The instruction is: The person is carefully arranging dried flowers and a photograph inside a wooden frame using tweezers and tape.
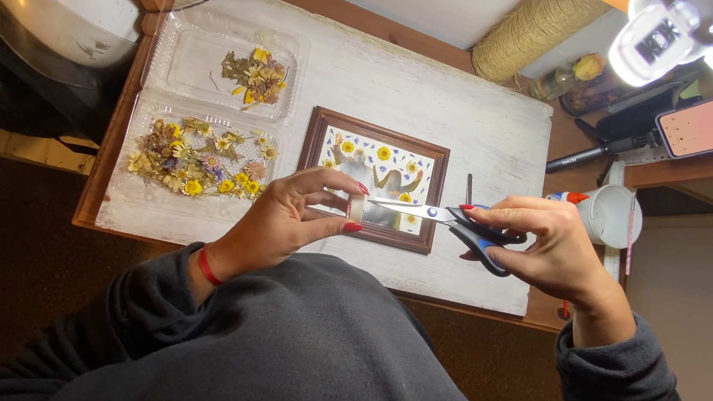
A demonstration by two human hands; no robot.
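Left hand up over the desk, grip pinching a small roll of tape between thumb and fingers. Right hand just beside it, grip closed around the blue and black handles of the scissors. Blades pointing left, tips right at the tape, open only a little. Both hands above the near edge of a brown frame lying flat on the white board. Yellow flowers and a pale shape inside the frame. Left of the frame, two clear trays: far tray with a small heap of dried flowers, near tray with a bigger spread of yellow, brown and pink ones. Red band on the left wrist, red nails on both hands, dark sleeves. Right of the board, a glue bottle lying on its side with a red tip. Farther back, a roll of twine, a phone on a stand, and a bright lamp in the corner. Thin dark stick on the board just past the frame.
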